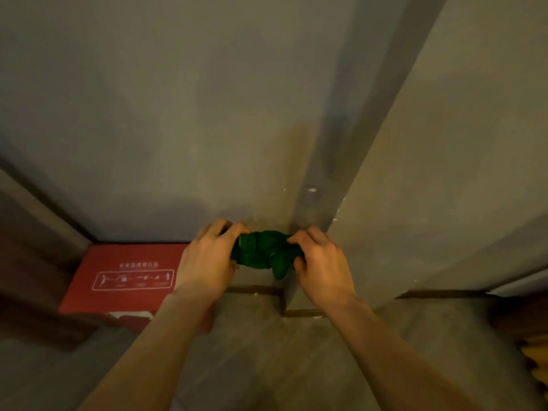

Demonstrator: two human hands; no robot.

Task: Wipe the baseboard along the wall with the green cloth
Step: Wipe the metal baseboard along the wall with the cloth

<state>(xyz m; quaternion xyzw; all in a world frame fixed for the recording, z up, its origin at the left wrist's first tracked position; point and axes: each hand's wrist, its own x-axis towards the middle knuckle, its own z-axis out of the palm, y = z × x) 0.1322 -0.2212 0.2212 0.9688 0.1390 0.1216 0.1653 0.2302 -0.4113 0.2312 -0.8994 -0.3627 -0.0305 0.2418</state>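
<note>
A crumpled green cloth (264,253) is held in the air between both hands, in front of a wall corner. My left hand (207,259) grips its left end and my right hand (321,262) grips its right end, fingers curled over the fabric. Below the hands a dark brown baseboard (255,289) runs along the foot of the wall and steps around the projecting corner, continuing to the right as a baseboard strip (441,293). The cloth hangs above the baseboard, apart from it.
A red cardboard box (127,277) with white printed pictograms lies on the floor at the left against the wall. Dark furniture (32,262) stands left of it. A grey vertical wall edge (350,129) rises above the hands. Yellow objects (533,360) sit at the right edge.
</note>
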